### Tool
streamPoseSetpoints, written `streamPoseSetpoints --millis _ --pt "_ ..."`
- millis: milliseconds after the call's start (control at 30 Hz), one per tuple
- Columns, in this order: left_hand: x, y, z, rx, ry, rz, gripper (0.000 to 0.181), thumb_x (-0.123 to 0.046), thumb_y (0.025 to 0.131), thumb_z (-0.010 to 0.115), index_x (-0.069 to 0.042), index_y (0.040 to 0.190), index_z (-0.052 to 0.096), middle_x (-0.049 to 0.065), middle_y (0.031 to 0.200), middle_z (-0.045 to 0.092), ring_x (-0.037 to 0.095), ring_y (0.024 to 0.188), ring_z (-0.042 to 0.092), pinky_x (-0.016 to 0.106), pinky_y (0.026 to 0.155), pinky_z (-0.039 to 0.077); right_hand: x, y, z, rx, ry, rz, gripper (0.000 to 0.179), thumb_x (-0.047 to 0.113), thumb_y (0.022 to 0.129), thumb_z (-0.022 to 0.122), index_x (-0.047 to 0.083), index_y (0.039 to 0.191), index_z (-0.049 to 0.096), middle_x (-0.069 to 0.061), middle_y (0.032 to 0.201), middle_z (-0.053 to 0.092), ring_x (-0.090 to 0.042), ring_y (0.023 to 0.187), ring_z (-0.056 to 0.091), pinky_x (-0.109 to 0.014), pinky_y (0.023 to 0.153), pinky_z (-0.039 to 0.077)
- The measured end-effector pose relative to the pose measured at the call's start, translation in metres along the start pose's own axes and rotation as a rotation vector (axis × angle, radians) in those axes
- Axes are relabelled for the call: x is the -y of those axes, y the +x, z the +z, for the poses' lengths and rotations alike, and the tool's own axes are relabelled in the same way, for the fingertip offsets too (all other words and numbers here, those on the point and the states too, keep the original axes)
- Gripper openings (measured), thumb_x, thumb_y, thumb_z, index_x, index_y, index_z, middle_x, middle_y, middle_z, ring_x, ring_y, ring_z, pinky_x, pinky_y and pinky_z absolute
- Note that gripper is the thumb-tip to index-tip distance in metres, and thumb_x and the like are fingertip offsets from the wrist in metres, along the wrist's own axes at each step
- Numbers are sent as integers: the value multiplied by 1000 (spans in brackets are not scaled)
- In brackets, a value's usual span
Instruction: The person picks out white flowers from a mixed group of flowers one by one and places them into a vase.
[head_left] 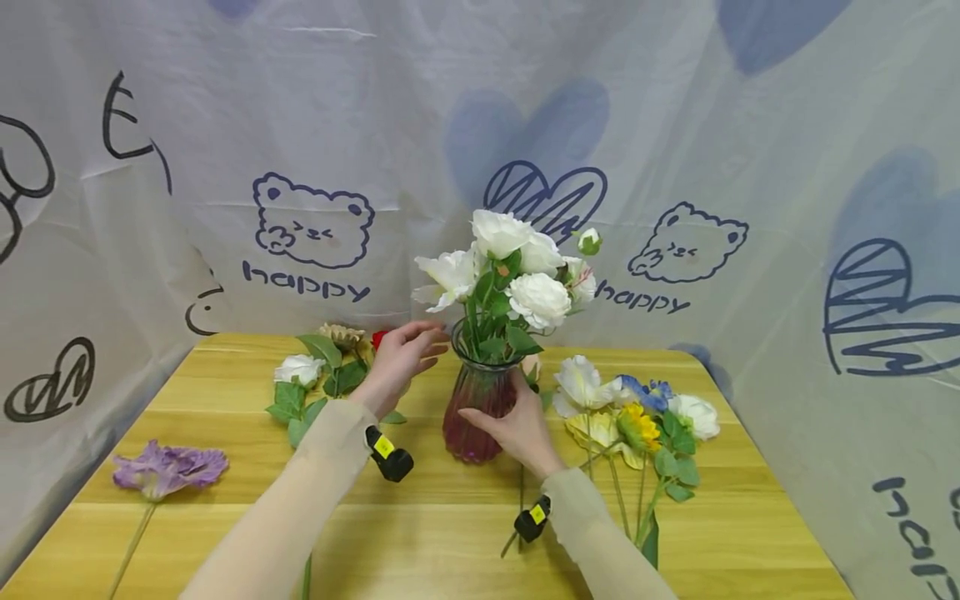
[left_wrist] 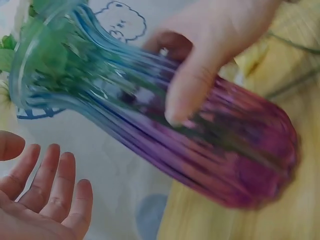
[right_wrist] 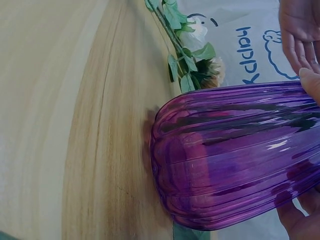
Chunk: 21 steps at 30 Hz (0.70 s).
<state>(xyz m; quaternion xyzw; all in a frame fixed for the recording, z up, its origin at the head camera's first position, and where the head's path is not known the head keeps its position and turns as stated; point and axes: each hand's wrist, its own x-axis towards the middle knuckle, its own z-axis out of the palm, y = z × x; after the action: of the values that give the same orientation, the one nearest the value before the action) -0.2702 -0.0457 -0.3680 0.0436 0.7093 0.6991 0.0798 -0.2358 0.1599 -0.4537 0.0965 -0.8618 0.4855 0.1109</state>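
Note:
A ribbed glass vase, bluish at the rim and pink-purple below, stands near the middle of the table with white flowers and green leaves rising out of it. My right hand grips its body from the right, the thumb across the near side; the vase hides part of the fingers. Left of the neck, my left hand is held up with fingers loosely spread and nothing in them. In the left wrist view, a gap shows between the left hand and the glass. Stems show through the vase wall.
A purple flower lies at the left of the wooden table. Behind my left arm lie a white rose and leafy stems. To the right are a sunflower, a blue flower and several others. A printed curtain hangs behind.

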Motion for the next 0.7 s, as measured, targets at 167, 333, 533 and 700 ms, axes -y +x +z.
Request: streamPoseSetpoints --millis 167,333,533,700 --pt "13 -8 -8 28 124 29 38 -22 108 44 -4 140 54 21 141 59 36 130 58 49 115 44 0 0 0 -3 -4 0 85 46 77 86 18 145 44 -11 139 62 -30 128 61 -50 106 51" --pt "26 -14 -16 1 284 95 35 -18 107 45 -3 136 57 21 134 63 36 122 63 50 108 50 0 0 -1 -1 11 -10 84 47 77 86 17 144 45 -11 137 63 -29 125 63 -49 104 53" --pt "38 -25 -32 -36 450 150 33 -17 105 49 -4 134 59 19 130 66 35 120 63 48 103 52 0 -1 -1 1 16 3 82 47 77 86 18 143 47 -10 135 64 -29 123 64 -49 102 54" --pt "44 -35 -47 -57 560 160 34 -20 105 51 -7 135 59 18 131 66 35 118 64 50 102 52 1 -1 0 6 22 7 82 46 78 86 18 143 46 -11 134 64 -29 121 65 -49 101 55"
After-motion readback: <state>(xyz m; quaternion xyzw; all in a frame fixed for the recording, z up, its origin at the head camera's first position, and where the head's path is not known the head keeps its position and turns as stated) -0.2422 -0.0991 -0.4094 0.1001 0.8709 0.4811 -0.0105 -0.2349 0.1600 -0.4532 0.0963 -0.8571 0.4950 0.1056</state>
